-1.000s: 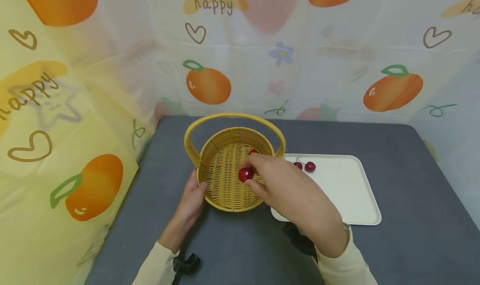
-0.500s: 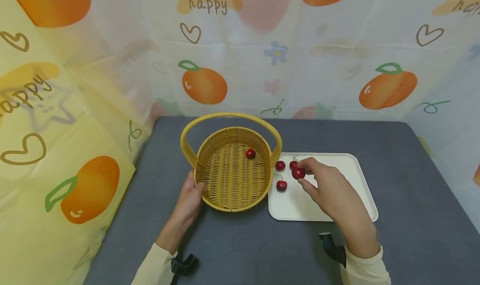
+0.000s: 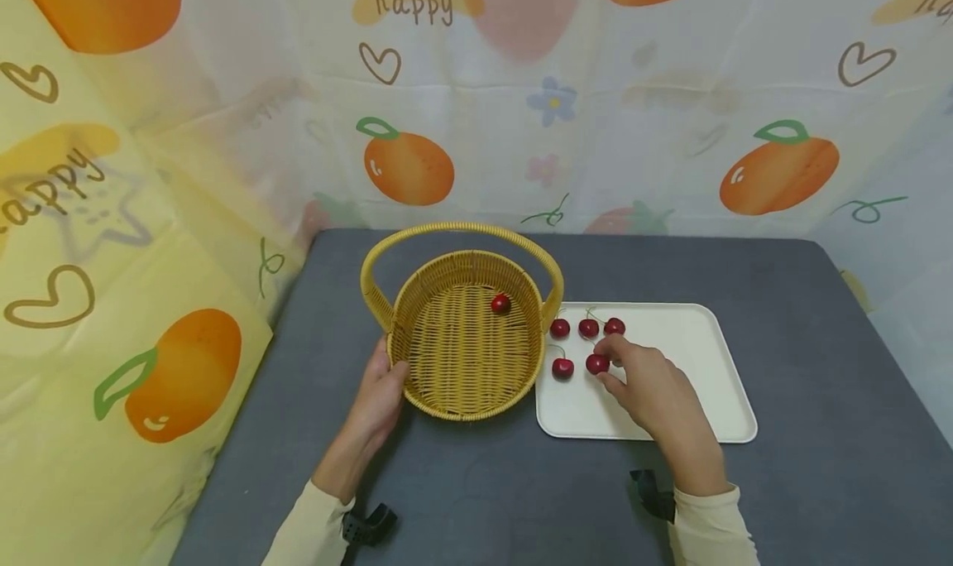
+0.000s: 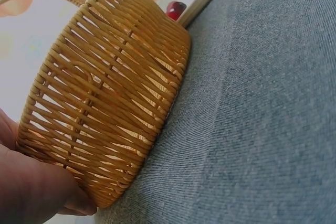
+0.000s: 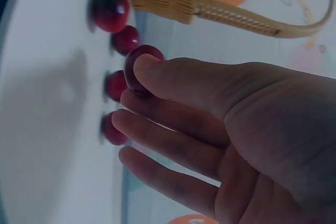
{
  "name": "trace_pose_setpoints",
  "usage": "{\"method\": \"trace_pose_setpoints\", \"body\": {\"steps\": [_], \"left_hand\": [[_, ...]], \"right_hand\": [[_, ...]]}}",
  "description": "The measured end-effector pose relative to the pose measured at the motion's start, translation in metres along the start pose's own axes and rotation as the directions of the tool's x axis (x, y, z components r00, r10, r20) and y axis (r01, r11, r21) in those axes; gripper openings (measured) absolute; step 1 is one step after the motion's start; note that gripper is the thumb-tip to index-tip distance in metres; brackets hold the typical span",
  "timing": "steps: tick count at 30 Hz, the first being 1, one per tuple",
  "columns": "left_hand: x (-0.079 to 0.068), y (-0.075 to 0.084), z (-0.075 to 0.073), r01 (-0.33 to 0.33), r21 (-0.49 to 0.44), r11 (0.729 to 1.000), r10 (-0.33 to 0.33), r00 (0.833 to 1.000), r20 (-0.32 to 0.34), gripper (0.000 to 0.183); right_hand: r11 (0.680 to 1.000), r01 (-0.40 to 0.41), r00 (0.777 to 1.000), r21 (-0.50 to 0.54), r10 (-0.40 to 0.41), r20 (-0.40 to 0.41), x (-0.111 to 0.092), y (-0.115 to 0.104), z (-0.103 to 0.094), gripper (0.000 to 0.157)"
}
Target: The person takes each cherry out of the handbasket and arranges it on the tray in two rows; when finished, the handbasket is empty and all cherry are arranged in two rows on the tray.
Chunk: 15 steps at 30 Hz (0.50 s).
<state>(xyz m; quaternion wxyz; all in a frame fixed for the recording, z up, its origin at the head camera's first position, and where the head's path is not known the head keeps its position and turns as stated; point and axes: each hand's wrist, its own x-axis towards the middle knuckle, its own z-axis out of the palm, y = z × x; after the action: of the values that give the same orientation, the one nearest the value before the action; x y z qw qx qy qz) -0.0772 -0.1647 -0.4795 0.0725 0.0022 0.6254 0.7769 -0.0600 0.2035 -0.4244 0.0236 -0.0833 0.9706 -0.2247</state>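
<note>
Since the earlier frames, the right hand point(image 3: 651, 384) had carried a cherry point(image 3: 597, 363) out of the basket point(image 3: 465, 334) to the tray point(image 3: 692, 384) beside it, thumb and forefinger pinching it down among four others; one cherry point(image 3: 500, 304) stayed inside the basket. From the left wrist, the left hand point(image 4: 31, 182) lay with relaxed fingers against the basket's wall, seemingly steadying it. From the right wrist, the thumb point(image 5: 157, 72) pressed the cherry point(image 5: 137, 66), remaining fingers loosely extended

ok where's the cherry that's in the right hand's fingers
In the head view the cherry sits on the white tray, pinched by the right hand, right of the basket and beside another cherry.
</note>
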Motion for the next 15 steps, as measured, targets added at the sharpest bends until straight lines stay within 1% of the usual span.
{"method": "trace_pose_setpoints", "body": {"steps": [5,10,15], "left_hand": [[0.0,-0.001,0.001,0.0,-0.022,1.0,0.0,1.0,0.008,0.067],[-0.001,-0.001,0.001,0.006,-0.019,1.0,-0.006,1.0,0.005,0.066],[-0.001,-0.001,-0.001,-0.005,-0.012,1.0,0.005,1.0,0.009,0.069]], "right_hand": [[1.0,-0.021,1.0,-0.014,0.021,-0.002,0.001,0.004,0.008,0.027],[0.999,-0.023,1.0,-0.024,0.023,-0.011,0.002,0.005,0.01,0.026],[0.999,-0.034,0.999,-0.035,0.034,-0.006,0.004,0.007,0.014,0.027]]}}
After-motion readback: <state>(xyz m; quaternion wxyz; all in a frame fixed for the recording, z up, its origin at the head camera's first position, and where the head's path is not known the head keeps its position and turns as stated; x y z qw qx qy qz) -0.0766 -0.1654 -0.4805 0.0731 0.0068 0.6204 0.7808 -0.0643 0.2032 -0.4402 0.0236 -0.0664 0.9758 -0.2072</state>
